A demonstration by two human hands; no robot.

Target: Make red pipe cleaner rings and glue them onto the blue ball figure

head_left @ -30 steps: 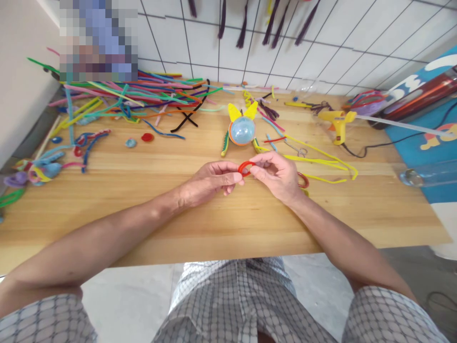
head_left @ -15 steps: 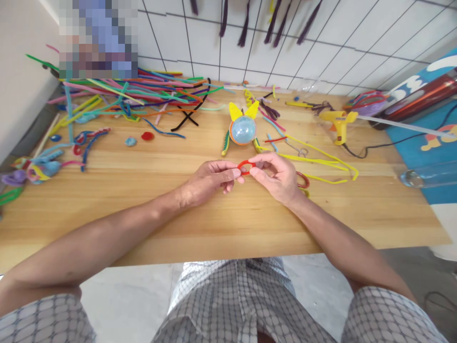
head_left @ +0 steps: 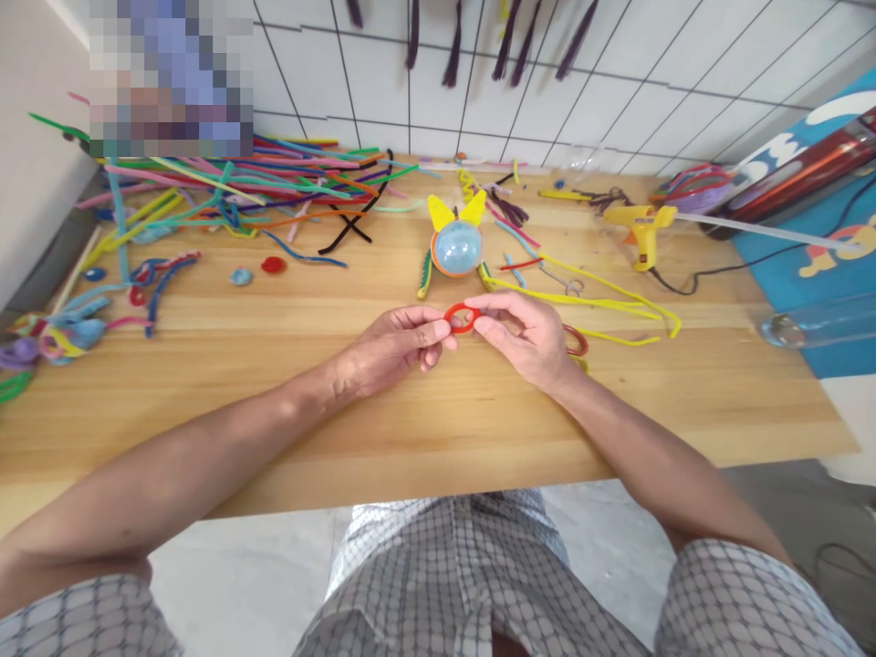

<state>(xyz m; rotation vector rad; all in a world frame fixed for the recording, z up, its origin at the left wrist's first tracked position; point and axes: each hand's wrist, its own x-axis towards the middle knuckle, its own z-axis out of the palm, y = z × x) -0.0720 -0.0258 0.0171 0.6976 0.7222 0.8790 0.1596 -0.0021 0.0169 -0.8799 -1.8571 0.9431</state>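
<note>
Between both hands is a small red ring, apparently a bent pipe cleaner (head_left: 459, 307), held above the tabletop. My left hand (head_left: 397, 349) pinches its left side between thumb and fingers. On the opposite side, the thumb and index finger of my right hand (head_left: 528, 339) grip the ring. Just beyond them stands a craft figure (head_left: 458, 248) with a shiny light-blue round body, an orange rim, yellow ears and green-and-yellow limbs. A darker red loop (head_left: 576, 339) lies partly hidden behind my right hand.
Many coloured pipe cleaners (head_left: 274, 182) are heaped at the back left. Long yellow pipe cleaners (head_left: 616, 299) and small scissors (head_left: 573, 286) lie right of the figure. A yellow glue gun (head_left: 640, 233) with a cord stands farther right. The wooden table's front edge (head_left: 438, 493) is near my body.
The view has shifted slightly, so everything sits a little farther left. The red ring appears slightly more open to view between my fingers; both hands keep their hold.
</note>
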